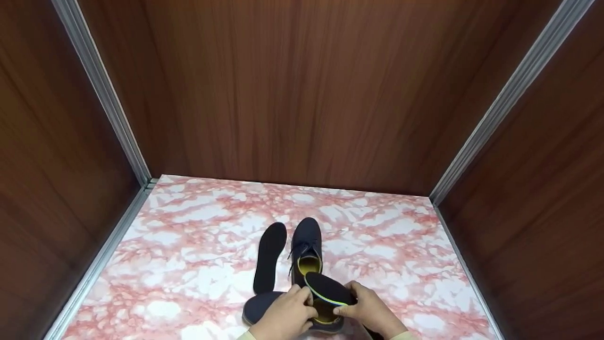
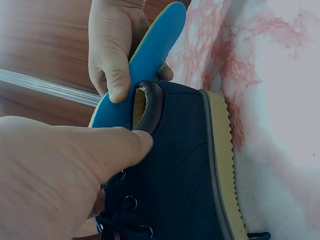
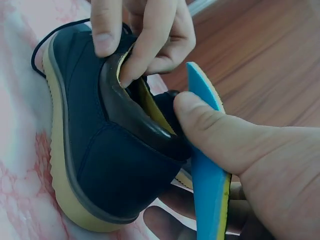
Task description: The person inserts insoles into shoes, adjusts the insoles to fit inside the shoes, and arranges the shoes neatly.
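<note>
A dark navy lace-up shoe (image 1: 264, 304) with a yellow lining lies crosswise at the front, toe to the left. My left hand (image 1: 290, 311) pinches its collar near the laces, with fingertips inside the opening. My right hand (image 1: 370, 309) holds an insole (image 1: 330, 287), thumb on one face and fingers behind. This insole is black on one face and blue on the other, as the left wrist view shows, with a yellow edge. It stands tilted over the shoe opening, and in the right wrist view the blue insole (image 3: 207, 190) is beside the shoe's heel (image 3: 125, 175).
Behind the hands, a second navy shoe (image 1: 306, 236) points away, its yellow lining showing. A black insole (image 1: 271, 255) lies flat to its left. The red-and-white marbled surface (image 1: 188, 264) is enclosed by brown wood-grain panels (image 1: 283, 94) with metal corner strips.
</note>
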Demonstrator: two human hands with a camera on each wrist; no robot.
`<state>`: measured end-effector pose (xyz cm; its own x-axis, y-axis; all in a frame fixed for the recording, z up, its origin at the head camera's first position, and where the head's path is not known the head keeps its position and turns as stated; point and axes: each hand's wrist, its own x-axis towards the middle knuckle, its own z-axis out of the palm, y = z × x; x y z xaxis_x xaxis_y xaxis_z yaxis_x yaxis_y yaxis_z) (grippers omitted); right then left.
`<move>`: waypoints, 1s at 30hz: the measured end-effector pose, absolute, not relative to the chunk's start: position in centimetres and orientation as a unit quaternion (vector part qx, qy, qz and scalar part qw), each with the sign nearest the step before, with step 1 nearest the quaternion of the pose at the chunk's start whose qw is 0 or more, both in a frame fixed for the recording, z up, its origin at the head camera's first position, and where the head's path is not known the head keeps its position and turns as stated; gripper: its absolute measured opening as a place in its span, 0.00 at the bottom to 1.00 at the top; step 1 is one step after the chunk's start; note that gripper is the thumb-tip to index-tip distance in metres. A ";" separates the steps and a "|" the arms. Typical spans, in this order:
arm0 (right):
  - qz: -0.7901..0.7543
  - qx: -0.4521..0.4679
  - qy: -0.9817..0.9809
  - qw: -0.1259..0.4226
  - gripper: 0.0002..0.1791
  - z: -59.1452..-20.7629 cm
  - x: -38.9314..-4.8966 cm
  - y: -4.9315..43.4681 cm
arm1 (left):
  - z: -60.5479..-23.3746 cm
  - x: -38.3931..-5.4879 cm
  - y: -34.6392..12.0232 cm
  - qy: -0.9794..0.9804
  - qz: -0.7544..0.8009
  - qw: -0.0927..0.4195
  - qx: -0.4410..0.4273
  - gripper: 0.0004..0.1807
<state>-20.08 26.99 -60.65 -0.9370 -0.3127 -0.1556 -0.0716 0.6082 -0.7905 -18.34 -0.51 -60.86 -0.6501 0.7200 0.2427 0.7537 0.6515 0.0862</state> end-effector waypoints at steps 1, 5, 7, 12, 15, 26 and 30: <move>-0.421 -0.107 0.890 0.136 0.30 -60.7 -20.1 26.9 | -60.9 -18.3 -0.5 -0.903 -0.088 0.099 -0.409 0.05; -0.397 -0.097 0.905 0.117 0.29 -60.9 -20.1 26.5 | -60.8 -18.2 -0.5 -0.901 -0.087 0.114 -0.410 0.05; -0.391 -0.091 0.909 0.110 0.29 -61.0 -20.0 26.4 | -60.8 -18.1 -0.5 -0.900 -0.089 0.114 -0.411 0.05; -0.387 -0.082 0.913 0.097 0.28 -61.0 -20.0 26.1 | -60.7 -18.2 -0.6 -0.901 -0.098 0.099 -0.411 0.05; -0.387 -0.080 0.914 0.091 0.28 -61.0 -20.0 26.1 | -60.7 -18.3 -0.7 -0.906 -0.109 0.069 -0.403 0.07; -0.385 -0.072 0.916 0.092 0.26 -61.1 -19.8 26.1 | -60.5 -18.7 -0.6 -0.902 -0.129 0.075 -0.405 0.07; -0.386 -0.065 0.915 0.095 0.26 -61.0 -19.8 26.0 | -60.1 -18.8 -0.2 -0.901 -0.121 0.103 -0.403 0.04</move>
